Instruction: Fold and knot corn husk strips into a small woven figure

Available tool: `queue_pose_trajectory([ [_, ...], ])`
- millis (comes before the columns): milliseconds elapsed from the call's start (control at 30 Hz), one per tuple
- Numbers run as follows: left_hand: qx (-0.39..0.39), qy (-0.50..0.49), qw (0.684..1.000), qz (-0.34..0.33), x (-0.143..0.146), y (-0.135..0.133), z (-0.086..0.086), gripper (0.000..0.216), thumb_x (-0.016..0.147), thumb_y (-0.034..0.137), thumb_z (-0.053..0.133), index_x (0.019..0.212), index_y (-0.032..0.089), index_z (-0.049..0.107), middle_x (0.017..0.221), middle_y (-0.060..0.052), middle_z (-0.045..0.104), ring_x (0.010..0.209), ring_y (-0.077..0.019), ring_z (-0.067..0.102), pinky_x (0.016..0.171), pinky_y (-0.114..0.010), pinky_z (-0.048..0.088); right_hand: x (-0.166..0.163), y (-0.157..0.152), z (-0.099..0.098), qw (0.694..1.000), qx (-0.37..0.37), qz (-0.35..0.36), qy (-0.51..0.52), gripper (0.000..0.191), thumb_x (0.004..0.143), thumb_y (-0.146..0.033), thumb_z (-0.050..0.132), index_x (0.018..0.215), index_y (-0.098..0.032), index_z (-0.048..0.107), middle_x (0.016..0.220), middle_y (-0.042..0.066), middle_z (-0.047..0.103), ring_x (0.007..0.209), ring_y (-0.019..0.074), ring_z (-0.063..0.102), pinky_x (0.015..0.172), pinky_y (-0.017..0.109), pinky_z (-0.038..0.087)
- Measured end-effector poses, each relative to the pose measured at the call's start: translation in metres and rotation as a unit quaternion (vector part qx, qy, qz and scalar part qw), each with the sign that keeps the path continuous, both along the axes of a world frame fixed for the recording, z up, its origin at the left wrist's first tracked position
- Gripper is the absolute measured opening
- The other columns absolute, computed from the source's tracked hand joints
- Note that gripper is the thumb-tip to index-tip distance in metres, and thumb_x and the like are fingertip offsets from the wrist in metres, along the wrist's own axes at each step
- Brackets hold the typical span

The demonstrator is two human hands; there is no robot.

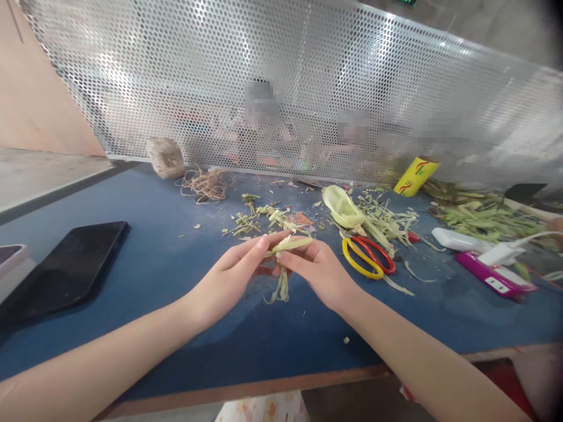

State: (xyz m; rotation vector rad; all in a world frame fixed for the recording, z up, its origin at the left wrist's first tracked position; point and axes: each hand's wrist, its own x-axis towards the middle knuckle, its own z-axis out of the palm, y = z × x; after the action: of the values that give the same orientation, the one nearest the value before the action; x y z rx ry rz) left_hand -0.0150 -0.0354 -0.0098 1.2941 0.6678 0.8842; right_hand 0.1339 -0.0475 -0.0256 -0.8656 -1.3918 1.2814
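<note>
Over the middle of the blue table, my left hand (240,264) and my right hand (323,271) meet around a pale green plant strip (292,244) that looks like corn husk. Both hands are closed, with thumbs and fingertips pinching it from either side. Thin shredded ends (280,288) hang below the fingers. Just beyond my hands lie small knotted husk pieces (264,217). Scissors (367,258) with one yellow and one red handle rest to the right of my right hand, beside a cupped husk leaf (342,206) and loose strips (387,218).
A perforated metal screen (211,64) borders the far edge, with people behind it. Black tablet-like device (74,264) lies left; twine (206,184) and a wrapped roll (165,157) stand behind. At right are a yellow can (416,176), purple power strip (495,275) and husk pile (488,214).
</note>
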Motion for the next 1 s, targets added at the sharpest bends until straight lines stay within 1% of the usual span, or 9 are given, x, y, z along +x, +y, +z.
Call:
queue_pose_trajectory([
  [200,0.012,-0.002,1.0,-0.024,-0.007,0.002,0.006,0.037,0.086,0.039,0.039,0.108,0.016,0.059,0.107,-0.01,0.061,0.101,-0.0245,0.053,0.089,-0.038,0.039,0.003,-0.003,0.003,0.996,0.032,-0.078,-0.037,0.01,0.069,-0.022,0.062,0.061,-0.018,0.058,0.053,-0.003,0.058,0.048,0.009,0.051,0.048,0.023,0.04],
  [267,0.055,0.036,0.998,0.012,-0.01,0.003,0.004,0.027,0.082,0.032,0.047,0.103,0.018,0.058,0.102,-0.008,0.061,0.098,-0.0233,0.053,0.083,-0.035,0.04,0.005,-0.004,0.005,0.991,0.046,-0.099,-0.071,0.013,0.069,-0.025,0.062,0.061,-0.018,0.056,0.054,-0.002,0.058,0.048,0.0091,0.049,0.047,0.023,0.037],
  [333,0.112,0.084,0.989,0.047,-0.011,0.002,0.001,0.017,0.077,0.024,0.054,0.093,0.02,0.055,0.089,-0.003,0.058,0.081,-0.0175,0.054,0.069,-0.028,0.042,0.006,-0.005,0.006,0.984,0.08,-0.123,-0.105,0.014,0.069,-0.025,0.063,0.06,-0.018,0.053,0.057,-0.002,0.057,0.051,0.0092,0.048,0.048,0.023,0.037],
  [433,0.233,0.152,0.954,0.113,-0.012,-0.001,-0.001,0.016,0.072,0.019,0.058,0.085,0.02,0.048,0.079,0.001,0.047,0.069,-0.0128,0.045,0.061,-0.025,0.039,0.006,-0.006,0.006,0.967,0.153,-0.148,-0.137,0.015,0.067,-0.02,0.062,0.06,-0.019,0.049,0.06,-0.003,0.054,0.053,0.0091,0.045,0.051,0.023,0.037],
  [567,0.381,0.204,0.881,0.19,-0.011,-0.004,-0.003,0.026,0.068,0.018,0.062,0.088,0.021,0.044,0.082,0.0,0.043,0.075,-0.0148,0.041,0.069,-0.027,0.038,0.006,-0.007,0.004,0.943,0.235,-0.16,-0.175,0.015,0.068,-0.017,0.059,0.06,-0.02,0.047,0.058,-0.004,0.052,0.053,0.0093,0.044,0.051,0.023,0.037],
  [633,0.391,0.209,0.877,0.182,-0.011,-0.005,-0.004,0.024,0.07,0.02,0.061,0.085,0.021,0.042,0.079,0.001,0.042,0.073,-0.0141,0.042,0.068,-0.027,0.038,0.007,-0.008,0.003,0.928,0.267,-0.17,-0.196,0.016,0.068,-0.015,0.058,0.059,-0.02,0.046,0.057,-0.004,0.053,0.053,0.0095,0.045,0.052,0.023,0.038],
  [767,0.34,0.202,0.906,0.148,-0.01,-0.005,-0.008,0.023,0.073,0.022,0.06,0.08,0.022,0.038,0.071,0.003,0.044,0.067,-0.0125,0.045,0.064,-0.026,0.04,0.008,-0.009,0.002,0.911,0.293,-0.188,-0.223,0.013,0.069,-0.016,0.059,0.062,-0.02,0.05,0.059,-0.003,0.056,0.055,0.0106,0.049,0.057,0.024,0.04],
  [867,0.323,0.166,0.922,0.138,-0.009,-0.004,-0.008,0.028,0.069,0.02,0.065,0.086,0.022,0.043,0.079,0.001,0.055,0.069,-0.0129,0.051,0.065,-0.026,0.042,0.009,-0.007,0.004,0.924,0.264,-0.167,-0.221,0.007,0.071,-0.018,0.058,0.068,-0.02,0.053,0.064,-0.002,0.058,0.058,0.0109,0.051,0.059,0.024,0.042],
  [1000,0.339,0.184,0.91,0.152,-0.012,-0.002,-0.002,0.017,0.071,0.02,0.063,0.087,0.023,0.06,0.082,-0.001,0.064,0.068,-0.0147,0.052,0.064,-0.026,0.041,0.01,-0.004,0.005,0.946,0.208,-0.145,-0.202,0.005,0.072,-0.024,0.059,0.073,-0.02,0.055,0.067,-0.001,0.058,0.061,0.0121,0.052,0.058,0.024,0.042],
])
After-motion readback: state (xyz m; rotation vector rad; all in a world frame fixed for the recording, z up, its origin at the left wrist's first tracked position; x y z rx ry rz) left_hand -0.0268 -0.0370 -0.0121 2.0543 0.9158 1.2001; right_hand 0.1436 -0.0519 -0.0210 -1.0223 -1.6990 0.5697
